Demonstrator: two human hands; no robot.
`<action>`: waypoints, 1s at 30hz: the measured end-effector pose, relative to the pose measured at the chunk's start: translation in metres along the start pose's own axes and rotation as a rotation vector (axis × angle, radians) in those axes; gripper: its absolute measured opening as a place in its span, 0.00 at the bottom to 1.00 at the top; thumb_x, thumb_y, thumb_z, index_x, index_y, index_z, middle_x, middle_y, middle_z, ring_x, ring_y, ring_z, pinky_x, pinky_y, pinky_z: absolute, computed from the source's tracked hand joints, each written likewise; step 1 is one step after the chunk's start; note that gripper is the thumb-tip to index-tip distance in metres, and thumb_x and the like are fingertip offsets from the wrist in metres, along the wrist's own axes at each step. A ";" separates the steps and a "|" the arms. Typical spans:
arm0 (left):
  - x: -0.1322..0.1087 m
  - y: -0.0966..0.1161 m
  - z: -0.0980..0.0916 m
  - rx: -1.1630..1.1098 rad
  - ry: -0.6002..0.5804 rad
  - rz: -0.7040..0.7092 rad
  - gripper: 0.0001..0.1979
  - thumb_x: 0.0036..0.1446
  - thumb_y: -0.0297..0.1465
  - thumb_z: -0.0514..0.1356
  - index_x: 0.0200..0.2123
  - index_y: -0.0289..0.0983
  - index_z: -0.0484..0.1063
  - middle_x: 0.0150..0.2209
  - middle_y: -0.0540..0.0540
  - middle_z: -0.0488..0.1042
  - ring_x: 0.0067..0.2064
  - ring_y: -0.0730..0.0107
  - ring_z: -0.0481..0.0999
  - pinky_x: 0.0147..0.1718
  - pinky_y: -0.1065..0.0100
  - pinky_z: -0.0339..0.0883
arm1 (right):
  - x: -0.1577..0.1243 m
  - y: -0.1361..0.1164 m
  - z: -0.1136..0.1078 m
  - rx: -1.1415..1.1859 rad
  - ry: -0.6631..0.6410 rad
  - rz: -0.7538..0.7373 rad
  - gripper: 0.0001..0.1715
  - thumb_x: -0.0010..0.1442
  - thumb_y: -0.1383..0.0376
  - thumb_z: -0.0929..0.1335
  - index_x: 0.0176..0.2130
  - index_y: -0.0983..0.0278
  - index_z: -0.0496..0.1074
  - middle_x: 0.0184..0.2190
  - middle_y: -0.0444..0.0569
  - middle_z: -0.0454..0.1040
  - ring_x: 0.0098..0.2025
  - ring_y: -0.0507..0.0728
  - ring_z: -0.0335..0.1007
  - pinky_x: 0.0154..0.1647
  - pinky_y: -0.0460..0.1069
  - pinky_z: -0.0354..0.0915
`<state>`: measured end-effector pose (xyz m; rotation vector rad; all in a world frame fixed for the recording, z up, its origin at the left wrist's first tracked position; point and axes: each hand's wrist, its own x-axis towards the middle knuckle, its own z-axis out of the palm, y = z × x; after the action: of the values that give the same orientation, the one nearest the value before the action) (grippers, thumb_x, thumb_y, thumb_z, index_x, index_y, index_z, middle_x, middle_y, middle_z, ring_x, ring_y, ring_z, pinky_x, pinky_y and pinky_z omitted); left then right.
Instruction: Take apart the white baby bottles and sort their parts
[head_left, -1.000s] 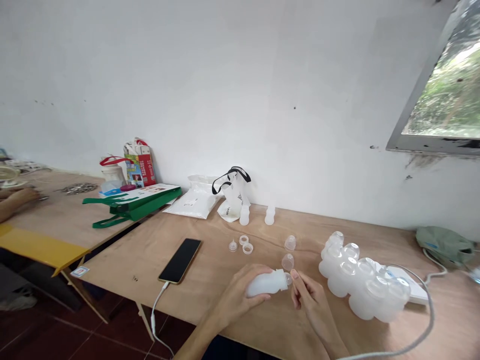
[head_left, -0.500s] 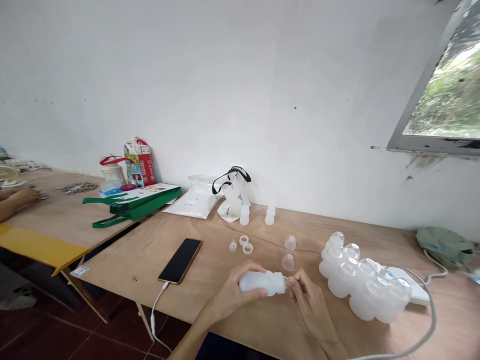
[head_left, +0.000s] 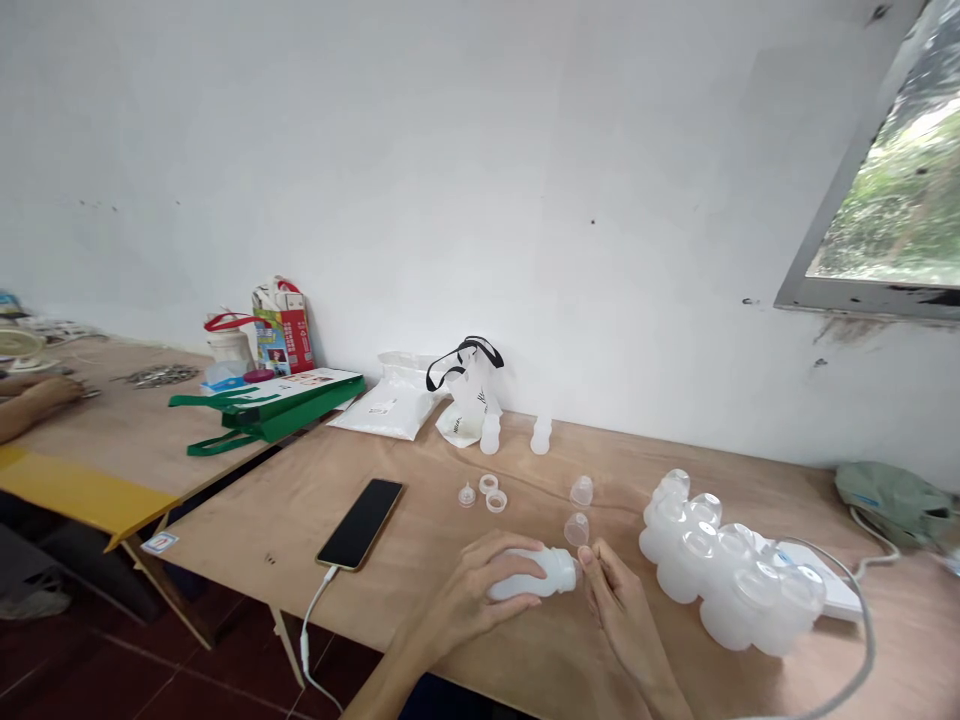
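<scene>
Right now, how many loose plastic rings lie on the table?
2: one ring and a second ring, close together on the table, beside the teat. More could be hidden by the bottle pile.

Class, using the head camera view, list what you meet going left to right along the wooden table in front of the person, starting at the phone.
black smartphone → left hand → frosted plastic bottle → right hand → cluster of frosted plastic bottles → grey-green pouch
</scene>
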<state>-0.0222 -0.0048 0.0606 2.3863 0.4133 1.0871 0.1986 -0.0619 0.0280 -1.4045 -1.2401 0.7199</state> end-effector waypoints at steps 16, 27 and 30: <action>0.006 -0.008 -0.011 -0.329 0.493 -0.442 0.22 0.57 0.41 0.67 0.51 0.40 0.68 0.49 0.43 0.77 0.51 0.57 0.77 0.47 0.63 0.72 | 0.015 0.030 -0.031 -0.246 -0.024 -0.017 0.26 0.68 0.47 0.62 0.58 0.55 0.68 0.55 0.51 0.74 0.51 0.62 0.75 0.40 0.52 0.74; 0.005 -0.006 -0.019 -0.324 0.403 -0.477 0.16 0.57 0.40 0.67 0.46 0.40 0.73 0.48 0.45 0.78 0.45 0.60 0.77 0.41 0.66 0.71 | 0.025 0.070 -0.026 -0.575 -0.016 -0.138 0.39 0.68 0.58 0.61 0.74 0.51 0.47 0.76 0.50 0.42 0.72 0.66 0.54 0.61 0.61 0.66; 0.005 -0.006 -0.018 -0.302 0.392 -0.466 0.16 0.58 0.40 0.67 0.46 0.40 0.74 0.47 0.45 0.77 0.46 0.60 0.77 0.41 0.67 0.70 | 0.033 0.053 -0.024 -0.599 -0.091 -0.124 0.38 0.69 0.59 0.59 0.74 0.48 0.46 0.76 0.49 0.45 0.65 0.64 0.66 0.52 0.57 0.71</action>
<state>-0.0331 0.0075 0.0704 1.6951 0.8261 1.2787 0.2451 -0.0323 -0.0102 -1.7633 -1.6863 0.3347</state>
